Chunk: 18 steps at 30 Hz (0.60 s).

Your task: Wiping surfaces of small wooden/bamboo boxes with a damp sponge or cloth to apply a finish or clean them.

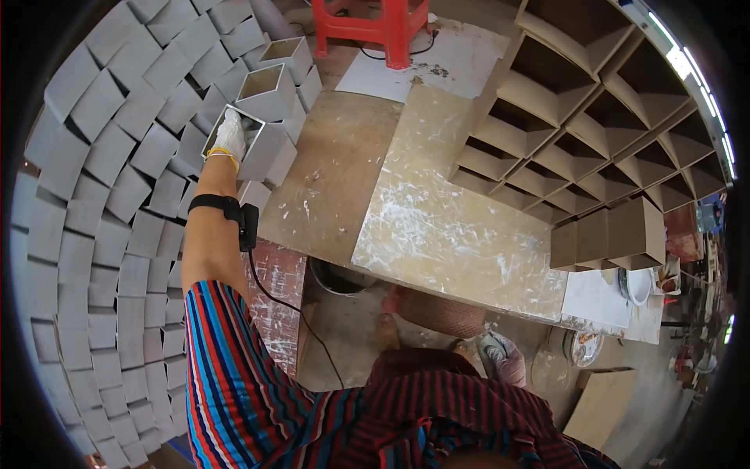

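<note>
My left hand (229,135), in a white knitted glove with a yellow cuff, reaches forward into the mouth of an open-topped grey box (266,155). Its fingers are together against the box's far left rim; the fingertips are partly hidden. Two similar open boxes, a nearer one (263,81) and a farther one (286,50), stand just beyond it. Low beside my lap shows a greyish and pink shape that seems to be my right hand (504,358) in a stained glove. How its fingers lie and whether they hold anything is unclear.
Stacked grey boxes (105,180) form a wall on my left. A scuffed workboard (445,227) spans the front, with brown open boxes (578,117) stacked at right and a brown box group (609,234) nearer. A red stool (379,30) stands beyond; a dark bucket (340,275) sits below.
</note>
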Each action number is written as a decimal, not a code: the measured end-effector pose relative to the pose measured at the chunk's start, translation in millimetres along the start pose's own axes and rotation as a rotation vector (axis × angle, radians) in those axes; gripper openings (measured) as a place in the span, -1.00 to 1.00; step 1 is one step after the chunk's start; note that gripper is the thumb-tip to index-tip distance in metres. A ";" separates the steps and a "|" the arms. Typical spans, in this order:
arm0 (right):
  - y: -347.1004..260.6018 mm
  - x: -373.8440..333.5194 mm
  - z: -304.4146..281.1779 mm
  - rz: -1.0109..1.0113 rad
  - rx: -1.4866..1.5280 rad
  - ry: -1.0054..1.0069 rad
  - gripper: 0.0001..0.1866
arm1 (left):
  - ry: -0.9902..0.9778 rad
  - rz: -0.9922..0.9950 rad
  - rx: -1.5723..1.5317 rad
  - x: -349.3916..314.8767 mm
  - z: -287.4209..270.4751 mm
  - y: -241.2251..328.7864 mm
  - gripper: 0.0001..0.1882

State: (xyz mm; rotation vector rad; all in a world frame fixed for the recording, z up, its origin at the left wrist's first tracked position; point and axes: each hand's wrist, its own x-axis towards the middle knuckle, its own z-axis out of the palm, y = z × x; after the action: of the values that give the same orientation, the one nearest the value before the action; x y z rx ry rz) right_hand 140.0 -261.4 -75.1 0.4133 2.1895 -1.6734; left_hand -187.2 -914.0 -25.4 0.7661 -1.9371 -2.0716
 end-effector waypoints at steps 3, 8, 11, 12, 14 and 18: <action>19.6 1.1 11.0 0.010 -0.100 0.025 -0.63 | 0.025 -0.027 -0.044 32.6 2.7 -8.1 -0.42; 22.1 3.2 31.5 0.151 -0.057 0.044 -0.64 | 0.144 -0.058 -0.096 85.4 -25.3 -28.4 -0.49; 20.3 8.9 39.0 0.132 -0.092 0.044 -0.63 | 0.242 -0.023 -0.028 86.3 -9.4 -24.4 -0.55; 20.2 10.8 41.2 0.115 -0.105 0.045 -0.63 | 0.158 0.070 0.414 83.1 -11.4 -24.7 -0.58; 25.6 15.8 43.0 0.115 -0.089 0.056 -0.63 | 0.090 0.335 1.417 74.6 -15.3 -18.4 -0.62; 4.8 20.6 44.7 0.113 -0.232 0.017 -0.63 | 0.134 0.409 1.654 105.2 -42.3 -36.6 -0.70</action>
State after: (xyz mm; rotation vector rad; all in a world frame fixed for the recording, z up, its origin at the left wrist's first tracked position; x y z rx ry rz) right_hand 128.1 -303.0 -99.2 0.4791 2.2925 -1.3440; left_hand -247.8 -997.2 -85.5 0.5131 -3.0084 0.1590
